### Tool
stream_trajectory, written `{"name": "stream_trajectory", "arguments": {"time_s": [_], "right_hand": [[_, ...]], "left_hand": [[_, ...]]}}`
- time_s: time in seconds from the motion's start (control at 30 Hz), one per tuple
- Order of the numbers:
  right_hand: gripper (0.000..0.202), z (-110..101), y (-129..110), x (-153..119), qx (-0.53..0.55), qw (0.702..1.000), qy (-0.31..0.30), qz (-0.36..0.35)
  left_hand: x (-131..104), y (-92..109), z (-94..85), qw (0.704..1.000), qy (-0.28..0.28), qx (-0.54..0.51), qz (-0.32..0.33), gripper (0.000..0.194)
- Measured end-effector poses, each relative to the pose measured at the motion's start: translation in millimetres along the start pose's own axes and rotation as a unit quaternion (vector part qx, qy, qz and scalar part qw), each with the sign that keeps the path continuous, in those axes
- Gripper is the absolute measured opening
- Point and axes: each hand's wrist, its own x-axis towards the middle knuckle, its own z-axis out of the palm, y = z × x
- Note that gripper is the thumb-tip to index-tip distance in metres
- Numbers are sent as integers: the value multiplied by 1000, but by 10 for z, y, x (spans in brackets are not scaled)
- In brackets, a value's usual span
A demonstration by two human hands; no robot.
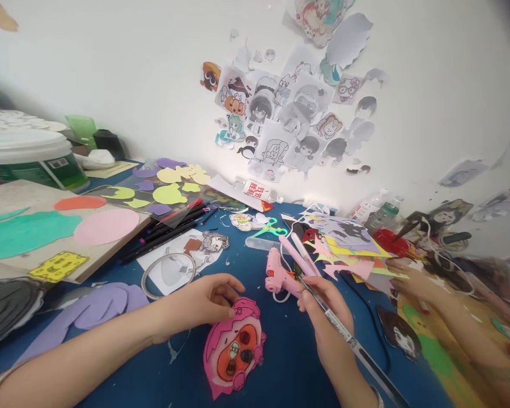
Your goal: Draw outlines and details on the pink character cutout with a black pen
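Observation:
My left hand (216, 303) has its thumb and curled fingers closed on the top edge of a pink felt-like character cutout (236, 348). An orange oval with small drawn figures fills the cutout's middle. It lies flat or nearly flat over the blue table (289, 351). My right hand (329, 317) grips a slim pen (344, 331) with a clear barrel and a printed label. The pen slants, its narrow end pointing up and left beside a pink hot glue gun (278, 273). A gap separates the pen from the cutout.
Green scissors (270, 228), markers (165, 235) and a tape ring (170, 272) lie farther back. Purple pieces (97, 309) and a board (8, 198) are at left, coloured sheets (348, 235) at right. Another person's hand (412, 277) reaches in from the right.

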Motion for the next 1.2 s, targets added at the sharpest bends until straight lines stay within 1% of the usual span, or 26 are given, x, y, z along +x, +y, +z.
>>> {"name": "stream_trajectory", "arguments": {"time_s": [0.2, 0.33, 0.4, 0.5, 0.63, 0.67, 0.73, 0.83, 0.87, 0.97, 1.1, 1.2], "right_hand": [[23, -26, 69, -62, 22, 999, 1, 42], [21, -66, 61, -57, 44, 998, -1, 48], [23, -70, 27, -46, 58, 997, -13, 45], [20, -42, -82, -36, 78, 995, -55, 40], [9, 50, -304, -36, 97, 985, -143, 29], [10, 83, -363, -37, 104, 980, -165, 24], [18, 157, -477, -44, 121, 973, -198, 16], [35, 278, -618, -75, 134, 968, -212, 14], [37, 315, -653, -92, 129, 969, -212, 13], [32, 392, -706, -154, 97, 972, -214, 4], [38, 393, -683, -221, 54, 969, -242, -14], [38, 335, -634, -256, 22, 960, -281, -9]], "left_hand": [[-8, 16, 9, 1000, 13, 17, 13, 32], [-17, 37, -25, 999, 48, 20, 17, 35], [4, 28, -42, 997, 68, 24, 17, 37], [66, 3, -45, 995, 89, 43, 9, 39], [113, 19, -24, 989, 99, 112, 0, 43], [104, 37, -21, 986, 95, 136, 0, 44], [60, 82, -20, 979, 81, 185, 2, 49], [-31, 144, -21, 966, 58, 251, 9, 58], [-57, 158, -21, 961, 52, 270, 12, 62], [-111, 178, -21, 950, 28, 310, 22, 79], [-159, 178, -13, 941, -8, 337, 27, 107], [-192, 179, 19, 933, -11, 358, 33, 119]]}}
